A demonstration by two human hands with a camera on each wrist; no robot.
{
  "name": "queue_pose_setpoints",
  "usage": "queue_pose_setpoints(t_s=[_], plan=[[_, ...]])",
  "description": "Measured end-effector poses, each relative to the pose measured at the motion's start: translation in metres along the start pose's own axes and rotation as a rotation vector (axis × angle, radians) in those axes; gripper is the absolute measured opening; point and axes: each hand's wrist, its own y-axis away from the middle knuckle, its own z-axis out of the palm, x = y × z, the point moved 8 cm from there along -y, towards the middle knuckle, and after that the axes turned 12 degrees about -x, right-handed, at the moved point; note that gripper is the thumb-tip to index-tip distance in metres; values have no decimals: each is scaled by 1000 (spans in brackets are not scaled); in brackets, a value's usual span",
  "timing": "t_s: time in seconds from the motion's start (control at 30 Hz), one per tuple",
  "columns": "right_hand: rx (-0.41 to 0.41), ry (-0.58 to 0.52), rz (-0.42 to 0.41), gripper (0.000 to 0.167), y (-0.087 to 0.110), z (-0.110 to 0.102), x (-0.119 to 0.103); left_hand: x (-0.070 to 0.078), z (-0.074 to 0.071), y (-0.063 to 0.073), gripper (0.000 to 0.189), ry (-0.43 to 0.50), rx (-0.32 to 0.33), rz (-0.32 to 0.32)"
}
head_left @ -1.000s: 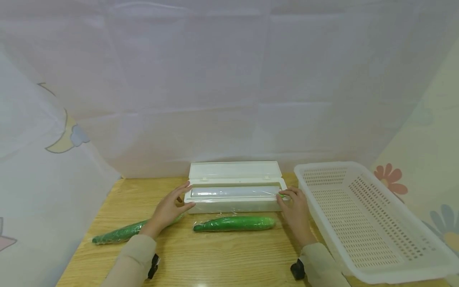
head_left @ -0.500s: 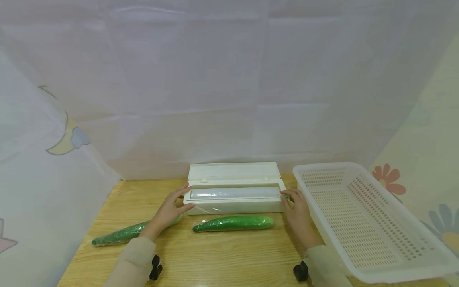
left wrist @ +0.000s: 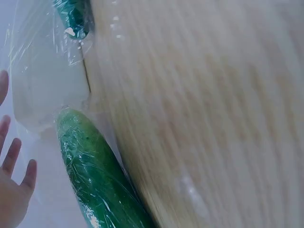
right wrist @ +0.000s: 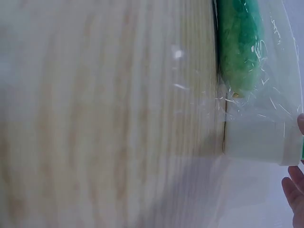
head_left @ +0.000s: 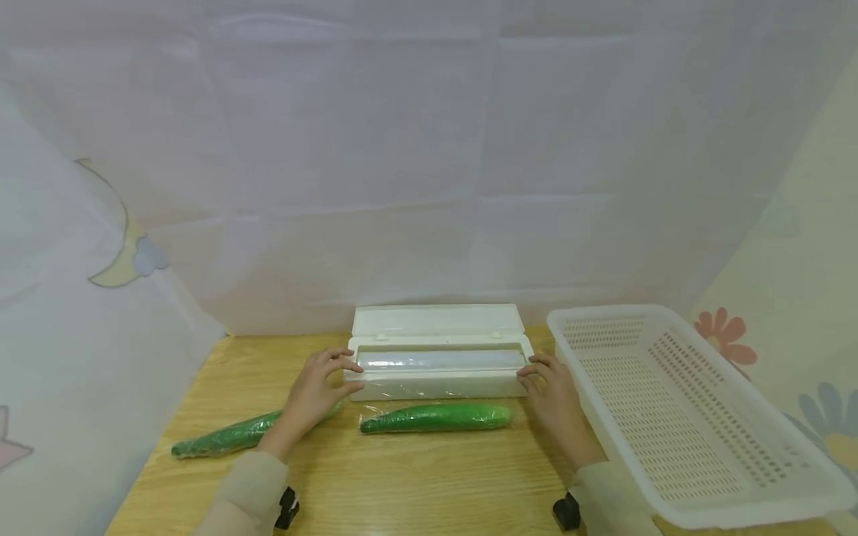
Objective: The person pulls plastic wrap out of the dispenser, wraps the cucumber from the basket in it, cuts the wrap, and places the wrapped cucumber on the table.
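An open white cling film dispenser point(head_left: 436, 385) holds a roll of clear film point(head_left: 439, 360). Film stretches from its front over a green cucumber point(head_left: 436, 418). My left hand point(head_left: 313, 391) is at the dispenser's front left corner, thumb and forefinger spread apart at its rim. At the front right corner is my right hand point(head_left: 553, 394), its curved fingers right at the edge. In the right wrist view, a bit of green point(right wrist: 302, 148) shows beside that hand. A second cucumber point(head_left: 224, 438), wrapped in film, lies partly behind my left forearm.
A white perforated basket point(head_left: 670, 417) stands to the right, beside my right forearm. The dispenser's raised lid point(head_left: 439, 320) stands at the back near the fabric wall point(head_left: 375, 186). Everything rests on a wood-grain table point(head_left: 402, 491).
My left fingers have shifted from the dispenser's left end onto its front rim. My right fingers have moved slightly from the green piece toward the front edge. The cucumbers stay put.
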Motion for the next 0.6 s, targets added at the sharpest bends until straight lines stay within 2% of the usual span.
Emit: queue_pose_setpoints(t_s=[0.1,0.3,0.47,0.6], plan=[[-16,5,5,10,7,-1,-3,11,-3,8,13,-111,52,34],[-57,12,59,13,25,-4,-6,25,1,26,22,-209,78,133],[-79,32,64,14,39,-6,-8,31,9,36,24,-228,30,208],[-147,87,114,8,48,-3,-6,35,16,40,18,-227,-59,226]])
